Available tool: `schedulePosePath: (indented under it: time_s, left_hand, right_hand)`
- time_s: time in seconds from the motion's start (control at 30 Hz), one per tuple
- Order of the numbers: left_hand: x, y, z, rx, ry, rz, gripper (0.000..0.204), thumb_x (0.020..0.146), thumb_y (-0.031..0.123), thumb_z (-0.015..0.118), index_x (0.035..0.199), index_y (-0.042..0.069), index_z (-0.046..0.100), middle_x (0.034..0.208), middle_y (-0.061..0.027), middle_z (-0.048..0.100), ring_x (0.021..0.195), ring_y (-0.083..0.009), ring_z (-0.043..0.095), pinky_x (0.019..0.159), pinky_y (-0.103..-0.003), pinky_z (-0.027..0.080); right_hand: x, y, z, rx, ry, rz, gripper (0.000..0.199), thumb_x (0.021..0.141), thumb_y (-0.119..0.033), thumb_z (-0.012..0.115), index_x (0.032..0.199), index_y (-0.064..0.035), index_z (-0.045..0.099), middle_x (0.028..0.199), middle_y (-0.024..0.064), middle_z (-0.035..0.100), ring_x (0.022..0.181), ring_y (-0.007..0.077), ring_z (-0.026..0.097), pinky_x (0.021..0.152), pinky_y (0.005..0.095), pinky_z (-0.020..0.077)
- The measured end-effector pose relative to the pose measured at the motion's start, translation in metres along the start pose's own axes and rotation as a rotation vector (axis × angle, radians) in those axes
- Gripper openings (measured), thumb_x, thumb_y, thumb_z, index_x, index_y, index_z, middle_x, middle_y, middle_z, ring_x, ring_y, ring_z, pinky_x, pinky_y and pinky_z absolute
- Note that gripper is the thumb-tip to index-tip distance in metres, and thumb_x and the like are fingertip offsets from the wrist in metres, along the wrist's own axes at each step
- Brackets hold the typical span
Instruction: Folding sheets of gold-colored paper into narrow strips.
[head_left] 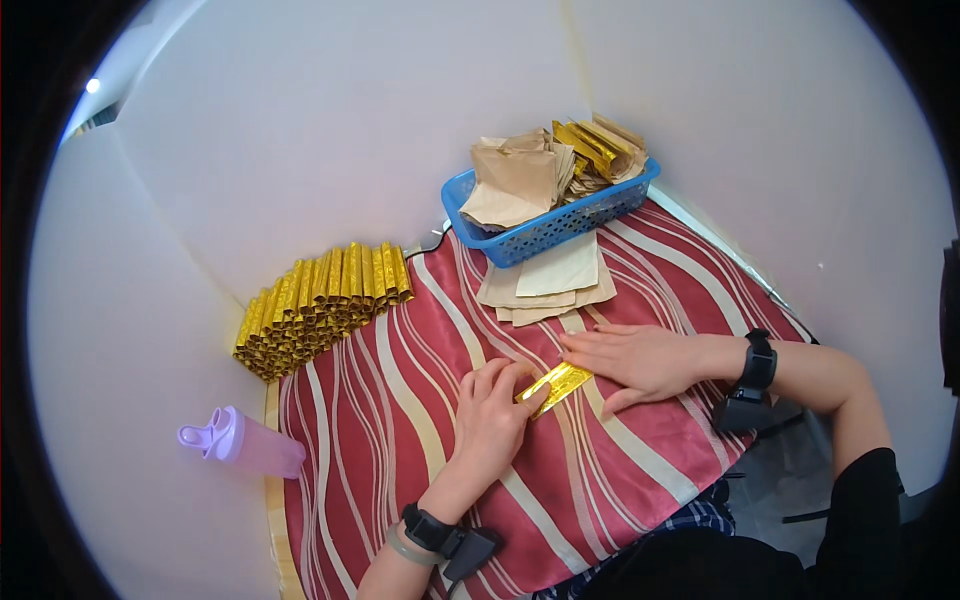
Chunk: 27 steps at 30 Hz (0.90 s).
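A small strip of shiny gold foil paper (562,384) lies on the striped red cloth between my hands. My left hand (490,412) is closed on its left end, thumb on top and fingers curled at the far side. Flat and palm down, my right hand (640,362) rests by the strip's right end, its fingers stretched out to the left and thumb apart. The fingers seem to touch the foil's far edge. Just beyond lies a loose stack of tan paper sheets (548,296), with a paler one on top.
A blue plastic basket (520,245) at the back holds tan papers and gold foil pieces. Many gold paper rolls (325,295) are piled at the left back corner. A purple bottle (262,446) stands by the left edge. White walls enclose the cloth-covered table (380,440).
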<state>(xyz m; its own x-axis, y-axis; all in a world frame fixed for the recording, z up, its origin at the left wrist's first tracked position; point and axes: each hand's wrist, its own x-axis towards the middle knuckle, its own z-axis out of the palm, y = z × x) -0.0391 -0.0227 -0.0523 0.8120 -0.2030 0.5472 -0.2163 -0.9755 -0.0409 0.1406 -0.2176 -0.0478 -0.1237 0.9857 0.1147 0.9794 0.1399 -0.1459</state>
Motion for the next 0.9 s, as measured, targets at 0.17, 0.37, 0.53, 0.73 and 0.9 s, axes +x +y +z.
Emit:
schedulePosePath:
  time_s: [0.17,0.37,0.53,0.73,0.9]
  left_hand:
    - [-0.003,-0.001,-0.003,-0.010,0.023,-0.025,0.032,0.068,0.006,0.067,0.098,0.016,0.074,0.110,-0.0035,0.060,0.109,-0.0261,0.051,0.090,-0.040,0.040]
    - [-0.002,0.000,0.005,-0.034,0.024,0.030,0.027,0.071,0.011,0.066,0.096,0.015,0.074,0.108,-0.0029,0.059,0.111,-0.0242,0.050,0.093,-0.041,0.038]
    - [-0.003,0.001,0.003,-0.026,-0.003,0.016,0.028,0.070,0.012,0.064,0.097,0.016,0.073,0.106,-0.0029,0.059,0.112,-0.0244,0.050,0.094,-0.042,0.038]
    - [-0.003,-0.002,0.000,0.043,-0.022,0.034,0.029,0.070,0.013,0.064,0.098,0.014,0.073,0.104,-0.0030,0.059,0.112,-0.0238,0.050,0.095,-0.043,0.038]
    - [0.007,0.003,-0.003,0.016,-0.082,0.122,0.033,0.073,0.011,0.062,0.105,0.006,0.069,0.119,-0.0061,0.058,0.122,-0.0271,0.047,0.102,-0.045,0.035]
  right_hand:
    - [-0.012,0.002,-0.007,-0.019,-0.041,0.074,0.083,0.092,-0.059,0.044,0.142,0.0062,0.032,0.149,0.0261,0.030,0.142,0.0325,0.026,0.116,0.0447,0.0186]
    - [0.006,-0.027,-0.004,-0.086,0.019,0.027,0.096,0.086,-0.066,0.048,0.139,0.0120,0.030,0.147,0.0295,0.031,0.140,0.0350,0.029,0.115,0.0458,0.0209]
    - [0.013,-0.026,0.010,0.084,0.056,-0.037,0.095,0.086,-0.064,0.051,0.139,0.0117,0.032,0.147,0.0291,0.032,0.139,0.0370,0.029,0.115,0.0415,0.0248]
    - [-0.017,0.000,-0.001,-0.010,0.027,0.087,0.091,0.089,-0.063,0.047,0.141,0.0101,0.029,0.149,0.0292,0.028,0.141,0.0372,0.024,0.116,0.0412,0.0213]
    - [-0.020,-0.002,0.002,-0.038,0.021,0.085,0.092,0.090,-0.063,0.046,0.143,0.0097,0.027,0.149,0.0297,0.026,0.142,0.0373,0.022,0.117,0.0415,0.0185]
